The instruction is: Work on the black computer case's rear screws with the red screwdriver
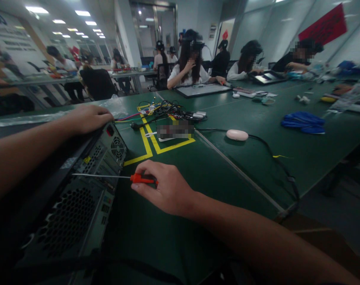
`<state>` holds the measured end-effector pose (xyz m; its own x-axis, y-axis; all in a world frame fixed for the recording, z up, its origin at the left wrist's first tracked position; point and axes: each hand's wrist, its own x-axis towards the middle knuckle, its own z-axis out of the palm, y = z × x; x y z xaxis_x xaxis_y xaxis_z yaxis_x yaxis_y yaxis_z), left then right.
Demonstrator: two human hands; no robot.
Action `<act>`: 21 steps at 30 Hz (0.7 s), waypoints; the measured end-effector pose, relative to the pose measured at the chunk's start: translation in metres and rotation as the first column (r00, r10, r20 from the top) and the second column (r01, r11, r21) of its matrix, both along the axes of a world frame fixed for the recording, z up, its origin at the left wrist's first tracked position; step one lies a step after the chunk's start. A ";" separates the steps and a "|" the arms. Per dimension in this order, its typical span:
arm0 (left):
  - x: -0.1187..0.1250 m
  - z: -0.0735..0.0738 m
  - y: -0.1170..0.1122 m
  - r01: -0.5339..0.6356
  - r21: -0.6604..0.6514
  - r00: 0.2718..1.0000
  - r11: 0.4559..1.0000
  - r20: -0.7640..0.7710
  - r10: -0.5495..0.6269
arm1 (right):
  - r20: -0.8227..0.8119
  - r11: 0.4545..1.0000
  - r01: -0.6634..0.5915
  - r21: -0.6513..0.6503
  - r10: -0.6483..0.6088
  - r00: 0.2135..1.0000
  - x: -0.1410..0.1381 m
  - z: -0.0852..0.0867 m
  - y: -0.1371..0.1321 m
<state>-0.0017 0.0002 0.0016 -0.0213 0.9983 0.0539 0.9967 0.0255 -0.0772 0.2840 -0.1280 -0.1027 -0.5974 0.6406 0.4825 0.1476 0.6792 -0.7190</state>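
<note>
A black desktop computer case [101, 198] stands at the left, its metal back panel with round fan grille and ports facing right. My right hand [164, 188] is closed around the orange handle of a screwdriver [141, 179]. Its long thin shaft points left across the back panel, with the tip near the panel's upper left edge; whether it touches a screw is too small to tell. My left hand [89, 118] lies on top of the case near its far corner, fingers stretched out over the edge and partly hidden.
Beyond the case lie tangled cables [174, 109] and yellow tape [170, 147] on the green table [224, 186]. A pale pink oval object [237, 135] and a blue bundle [303, 122] lie to the right. A black cable runs along the right edge. Several people sit across the table.
</note>
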 end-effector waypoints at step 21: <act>-0.009 -0.004 0.007 0.035 -0.001 0.999 0.999 -0.023 -0.035 | -0.022 1.000 -0.014 0.019 0.014 1.000 -0.003 -0.001 -0.001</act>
<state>-0.0104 0.0073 -0.0023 0.0146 0.9985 0.0530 0.9949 -0.0092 -0.1006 0.2808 -0.1288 -0.1040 -0.5955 0.6227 0.5075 0.1223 0.6946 -0.7089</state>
